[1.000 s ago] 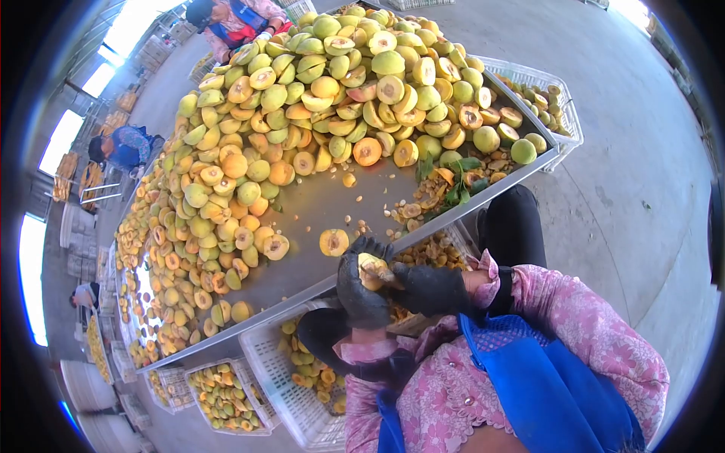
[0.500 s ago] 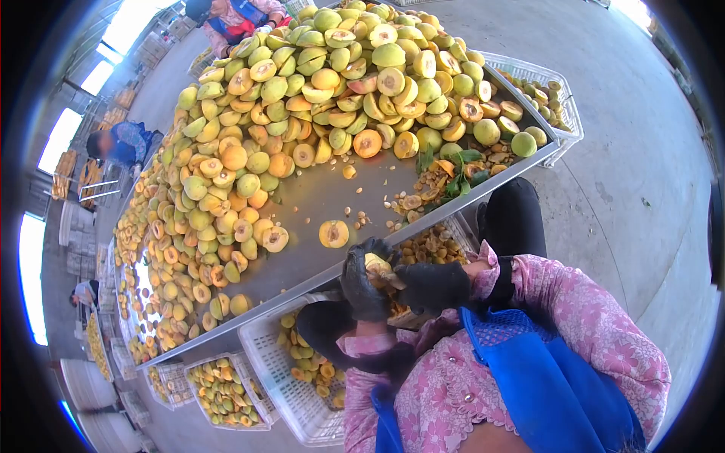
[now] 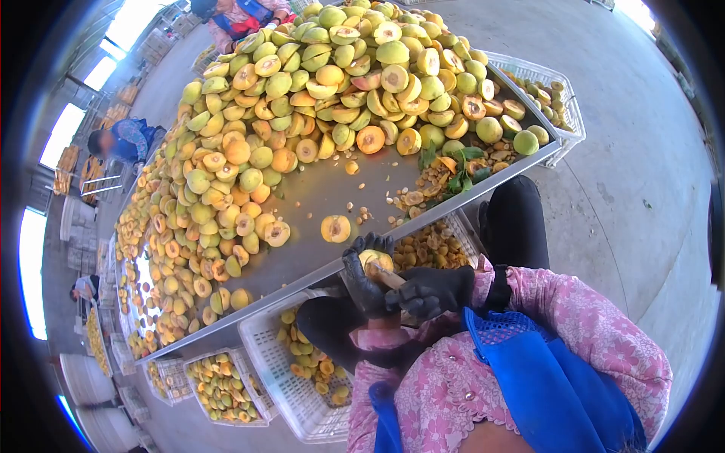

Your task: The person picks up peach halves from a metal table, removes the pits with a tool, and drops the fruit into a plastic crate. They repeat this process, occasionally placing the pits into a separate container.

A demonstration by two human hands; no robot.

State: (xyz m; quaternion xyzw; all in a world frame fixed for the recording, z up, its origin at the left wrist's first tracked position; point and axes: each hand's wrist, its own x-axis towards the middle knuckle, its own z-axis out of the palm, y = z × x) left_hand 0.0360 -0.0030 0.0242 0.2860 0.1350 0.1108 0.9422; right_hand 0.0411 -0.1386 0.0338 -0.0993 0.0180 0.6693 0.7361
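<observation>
My left hand point(image 3: 365, 283), in a dark glove, cups a yellow halved fruit point(image 3: 376, 263) just off the metal table's near edge. In my right hand point(image 3: 433, 291), also gloved, is a tool with a light wooden handle point(image 3: 390, 279); its working end meets the fruit and is hidden there. Beyond my hands, one cut fruit half point(image 3: 335, 229) lies face up on the metal table point(image 3: 310, 198). A large heap of green and yellow halved fruit point(image 3: 302, 98) covers much of the tabletop.
Below the table edge stand white crates point(image 3: 264, 362) of fruit pieces, one between my legs. Another crate point(image 3: 570, 113) is at the table's right corner. Leaves and scraps point(image 3: 461, 170) lie near that corner. Several people point(image 3: 121, 143) are at the far and left sides.
The fingers of my left hand have spread more around the fruit, exposing it. My right hand has turned, and the tool's handle shows more clearly. The view has shifted slightly.
</observation>
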